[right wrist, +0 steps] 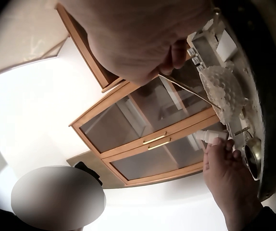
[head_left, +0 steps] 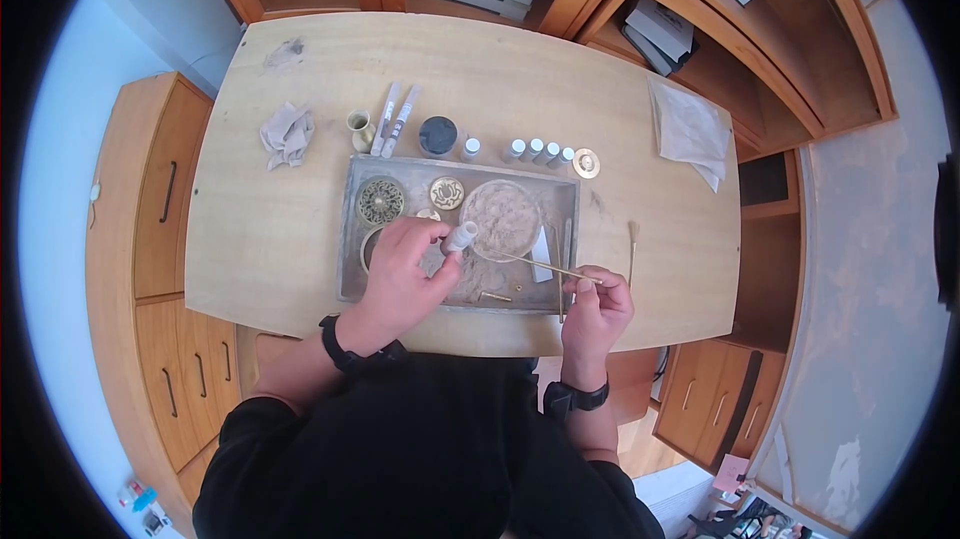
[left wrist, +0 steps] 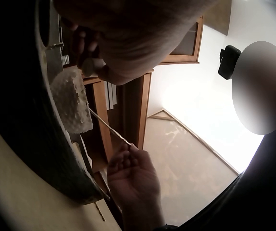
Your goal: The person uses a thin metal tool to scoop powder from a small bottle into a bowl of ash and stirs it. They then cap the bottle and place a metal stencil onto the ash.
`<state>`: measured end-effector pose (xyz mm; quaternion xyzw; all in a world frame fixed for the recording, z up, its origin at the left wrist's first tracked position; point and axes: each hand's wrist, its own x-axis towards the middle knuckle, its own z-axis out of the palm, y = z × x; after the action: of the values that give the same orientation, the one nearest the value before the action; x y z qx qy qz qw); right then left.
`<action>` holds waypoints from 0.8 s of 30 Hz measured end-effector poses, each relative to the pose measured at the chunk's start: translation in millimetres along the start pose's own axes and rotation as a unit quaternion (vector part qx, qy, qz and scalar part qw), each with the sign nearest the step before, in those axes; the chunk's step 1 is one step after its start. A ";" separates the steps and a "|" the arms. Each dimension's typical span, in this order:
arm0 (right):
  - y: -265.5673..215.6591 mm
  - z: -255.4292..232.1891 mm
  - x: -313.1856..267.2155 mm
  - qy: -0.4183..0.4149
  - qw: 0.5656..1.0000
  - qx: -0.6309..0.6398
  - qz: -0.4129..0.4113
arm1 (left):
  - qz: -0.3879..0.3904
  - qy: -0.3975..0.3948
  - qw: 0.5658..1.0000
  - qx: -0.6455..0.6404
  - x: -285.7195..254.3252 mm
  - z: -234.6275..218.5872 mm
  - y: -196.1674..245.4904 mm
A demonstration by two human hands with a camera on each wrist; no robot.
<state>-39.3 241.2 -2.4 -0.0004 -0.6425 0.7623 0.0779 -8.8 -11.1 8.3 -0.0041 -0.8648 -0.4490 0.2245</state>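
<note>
In the head view the left hand [head_left: 402, 269] pinches a small tilted bottle [head_left: 460, 237] at the left edge of a round bowl of ash [head_left: 502, 221]. The right hand [head_left: 598, 314] holds a thin brass stick [head_left: 555, 268], its far tip at the bowl's lower rim. The grey tray [head_left: 350, 284] lies beneath both. In the right wrist view, the bottle [right wrist: 212, 136] is between the left thumb and fingers, and the stick [right wrist: 191, 90] reaches the textured bowl [right wrist: 222, 91]. The left wrist view shows the right hand [left wrist: 135, 180] gripping the stick [left wrist: 108, 126].
Inside the tray are a pierced brass lid [head_left: 380, 201], a patterned disc [head_left: 447, 193] and a white card [head_left: 542, 257]. Behind it stand a dark jar [head_left: 438, 136], several small vials and a brass vase [head_left: 360, 129]. Crumpled tissue [head_left: 288, 136] lies left, a brush [head_left: 632, 249] right.
</note>
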 end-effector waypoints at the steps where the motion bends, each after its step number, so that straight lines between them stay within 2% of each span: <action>1: -0.6 0.3 -0.2 0.001 1.000 0.004 0.001 | 0.001 0.000 1.000 0.001 0.0 0.3 -0.1; 11: 1.4 5.2 2.5 -0.005 1.000 0.005 0.024 | -0.002 -0.007 1.000 -0.001 -0.3 0.9 0.2; 17: -7.0 12.0 5.5 0.030 0.999 0.028 0.000 | -0.001 -0.006 1.000 0.004 0.3 -0.6 -0.3; 20: -6.8 4.5 8.8 0.034 0.999 0.008 -0.042 | -0.001 -0.017 1.000 0.000 1.1 -0.5 0.2; 24: -14.9 3.9 9.8 0.017 0.994 0.084 -0.061 | 0.014 -0.021 1.000 -0.003 0.7 1.7 2.6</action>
<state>-47.6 240.9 13.9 0.0322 -0.5735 0.8074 0.1351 -9.5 -8.4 9.7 -0.0263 -0.8679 -0.4481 0.2128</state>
